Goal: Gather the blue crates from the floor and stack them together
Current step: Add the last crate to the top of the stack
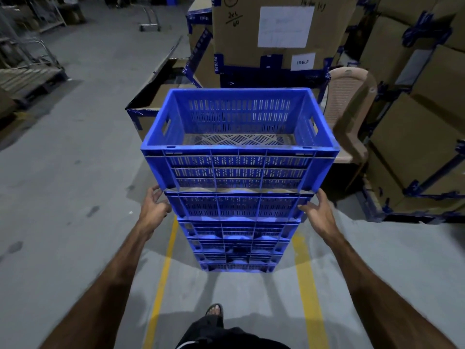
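Observation:
A tall stack of several blue slotted plastic crates (236, 222) stands on the grey floor between two yellow lines. The top crate (239, 170) is empty and sits upright on the others. My left hand (154, 205) rests against the left end of the second crate (236, 206), fingers curled around its corner. My right hand (318, 210) presses the right end of that same crate with fingers spread along its edge. Both arms reach forward from the bottom of the view.
An open cardboard box (151, 102) lies behind the stack on the left. A beige plastic chair (352, 114) stands behind it on the right. Taped cartons (276, 34) are piled at the back and right. A pallet (30, 79) sits far left. My sandalled foot (215, 311) is below.

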`<action>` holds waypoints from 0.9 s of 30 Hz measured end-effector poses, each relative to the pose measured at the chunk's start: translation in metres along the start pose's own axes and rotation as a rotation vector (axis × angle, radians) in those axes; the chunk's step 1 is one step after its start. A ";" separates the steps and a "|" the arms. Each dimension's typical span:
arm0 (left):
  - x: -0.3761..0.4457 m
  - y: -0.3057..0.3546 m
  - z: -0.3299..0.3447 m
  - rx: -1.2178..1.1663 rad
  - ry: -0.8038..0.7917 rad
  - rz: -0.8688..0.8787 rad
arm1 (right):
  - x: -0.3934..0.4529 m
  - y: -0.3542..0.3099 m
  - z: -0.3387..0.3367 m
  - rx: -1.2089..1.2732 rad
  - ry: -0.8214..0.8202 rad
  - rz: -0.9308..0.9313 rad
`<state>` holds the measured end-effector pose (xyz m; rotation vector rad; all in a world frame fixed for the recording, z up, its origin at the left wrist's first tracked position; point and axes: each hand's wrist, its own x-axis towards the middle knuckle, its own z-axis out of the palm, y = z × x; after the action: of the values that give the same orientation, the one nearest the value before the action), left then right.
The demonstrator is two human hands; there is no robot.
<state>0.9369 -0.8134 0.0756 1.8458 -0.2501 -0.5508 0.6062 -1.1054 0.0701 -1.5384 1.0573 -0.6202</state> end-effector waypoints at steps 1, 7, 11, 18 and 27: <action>-0.001 0.000 0.001 -0.008 0.003 0.000 | 0.000 0.000 0.000 -0.003 -0.012 0.000; 0.006 -0.005 -0.004 -0.021 0.002 -0.019 | -0.002 -0.008 -0.004 -0.013 -0.031 -0.005; 0.009 -0.008 -0.006 -0.034 -0.014 -0.031 | -0.006 -0.015 -0.004 0.048 0.005 0.033; 0.007 -0.006 -0.005 -0.029 -0.030 -0.037 | 0.000 -0.014 -0.003 0.105 0.018 0.062; 0.004 0.004 -0.003 0.104 -0.062 0.020 | -0.004 -0.012 0.000 0.005 0.032 0.046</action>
<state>0.9418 -0.8136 0.0788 1.9263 -0.3437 -0.5909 0.6077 -1.1020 0.0822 -1.4999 1.1111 -0.6167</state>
